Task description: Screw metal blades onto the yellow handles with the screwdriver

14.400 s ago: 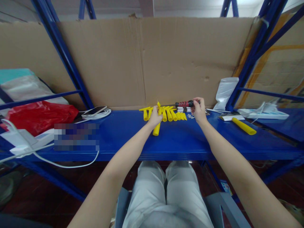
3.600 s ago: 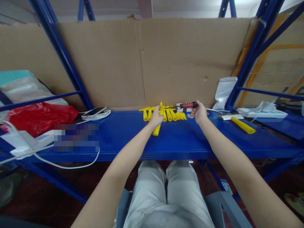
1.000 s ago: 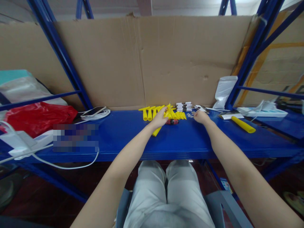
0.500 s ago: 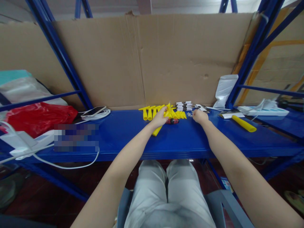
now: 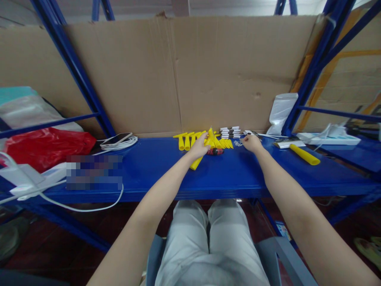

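Note:
My left hand (image 5: pixel 199 148) is closed around a yellow scraper-like plastic tool (image 5: pixel 196 163), its tubular handle slanting toward the table's front edge and its wide end pointing away. Beside that hand on the left stands a row of similar yellow tools (image 5: pixel 181 143). Just right of it lie a red-and-black tool (image 5: pixel 215 151) and several flat yellow pieces (image 5: pixel 226 143). With fingertips pinched together, my right hand (image 5: pixel 251 143) is at a small scatter of shiny metal parts (image 5: pixel 238 143), perhaps screws. What it pinches, if anything, is too small to make out.
White packets with dark bands (image 5: pixel 230 132) are stacked behind. On the blue table (image 5: pixel 154 171), a yellow tube (image 5: pixel 304 154) and a power strip (image 5: pixel 329 139) lie right. Coiled white cable (image 5: pixel 125 143) and a red bag (image 5: pixel 49 147) are left. Cardboard (image 5: pixel 125 79) walls the back.
Both hands stay nearly in place; the right hand's fingers have turned slightly over the small metal parts. The whole view has shifted a little.

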`<state>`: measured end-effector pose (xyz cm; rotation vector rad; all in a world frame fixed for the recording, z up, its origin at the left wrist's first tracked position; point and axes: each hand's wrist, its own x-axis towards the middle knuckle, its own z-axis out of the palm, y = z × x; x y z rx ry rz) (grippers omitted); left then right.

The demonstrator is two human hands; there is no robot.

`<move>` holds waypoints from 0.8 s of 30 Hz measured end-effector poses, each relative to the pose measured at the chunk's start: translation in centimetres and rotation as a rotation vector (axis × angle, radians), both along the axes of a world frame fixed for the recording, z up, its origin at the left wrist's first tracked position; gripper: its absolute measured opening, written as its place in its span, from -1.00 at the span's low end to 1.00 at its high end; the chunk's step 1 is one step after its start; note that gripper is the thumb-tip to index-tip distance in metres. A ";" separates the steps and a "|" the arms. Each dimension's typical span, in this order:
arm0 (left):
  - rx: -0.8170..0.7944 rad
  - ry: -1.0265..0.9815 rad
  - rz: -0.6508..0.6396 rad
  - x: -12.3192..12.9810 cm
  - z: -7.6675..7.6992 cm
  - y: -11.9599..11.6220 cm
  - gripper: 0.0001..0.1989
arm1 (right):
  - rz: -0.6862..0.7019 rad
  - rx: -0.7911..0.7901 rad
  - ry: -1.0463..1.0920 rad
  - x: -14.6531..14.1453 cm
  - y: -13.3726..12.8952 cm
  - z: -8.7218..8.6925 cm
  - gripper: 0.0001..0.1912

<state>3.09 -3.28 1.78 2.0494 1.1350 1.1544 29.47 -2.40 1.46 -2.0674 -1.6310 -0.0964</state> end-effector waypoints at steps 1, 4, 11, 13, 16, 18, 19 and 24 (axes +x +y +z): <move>-0.023 -0.020 -0.001 0.1 0.2 -0.2 -0.34 | 0.001 -0.003 0.008 -0.2 -0.2 0.1 -0.77; -0.146 -0.118 -0.035 0.9 0.6 -0.7 -0.30 | -0.006 -0.011 0.037 -0.7 -0.6 0.4 -0.76; -0.342 -0.281 -0.204 4.9 1.9 -1.0 -0.44 | 0.065 0.066 0.193 -0.7 -0.5 0.7 -0.78; -0.425 -0.336 -0.217 6.7 2.3 -0.8 -0.51 | 0.101 0.106 0.342 -0.9 -0.3 0.7 -0.78; -0.593 -0.441 -0.246 9.3 3.0 -0.5 -0.59 | 0.093 0.132 0.683 -1.2 -0.6 0.9 -0.77; -0.698 -0.517 -0.246 10.9 3.4 -0.3 -0.63 | 0.051 0.122 0.907 -1.4 -1.1 1.3 -0.81; -0.754 -0.540 -0.247 11.5 3.5 -0.3 -0.65 | 0.022 0.117 1.002 -1.4 -1.4 1.5 -0.84; -0.944 -0.593 -0.303 13.3 3.7 0.1 -0.69 | -0.106 0.141 1.303 -1.1 -2.3 2.3 -0.90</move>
